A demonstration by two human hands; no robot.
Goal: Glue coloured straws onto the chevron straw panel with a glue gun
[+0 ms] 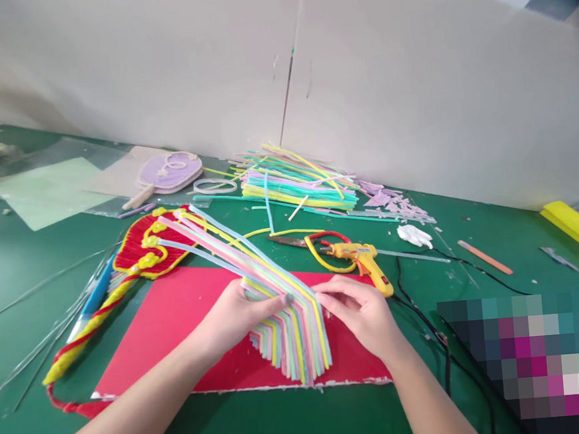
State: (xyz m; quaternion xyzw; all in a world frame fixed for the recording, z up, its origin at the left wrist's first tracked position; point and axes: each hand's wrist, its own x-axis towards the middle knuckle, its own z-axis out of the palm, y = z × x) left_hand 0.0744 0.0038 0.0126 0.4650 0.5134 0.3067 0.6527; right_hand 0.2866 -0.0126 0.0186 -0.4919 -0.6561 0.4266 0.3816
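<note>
A panel of pastel chenille strips [293, 330], laid side by side and each bent at an angle, is held above a red sheet [144, 349] on the green table [306, 429]; whether its lower tips touch the sheet cannot be told. The panel is pinched along its left part by the left hand [234, 311], the thumb laid flat across the strips and the other fingers hidden beneath. At the bend of the outermost strip, the right hand [361, 308] is nearly closed, thumb and forefinger brought together on that edge; how firmly it is gripped is not shown. Very little weight is to be expected, and a fuzzy surface that is unlikely to slip. The strips are probably soft outside but wire-cored, so bends should be kept once made, yet easily spoiled by squeezing. The panel is best supported broadly near the bends, where the rows lie close, rather than by the long tails, which are splayed toward the red fan [136, 246] and could be twisted out of line.
</note>
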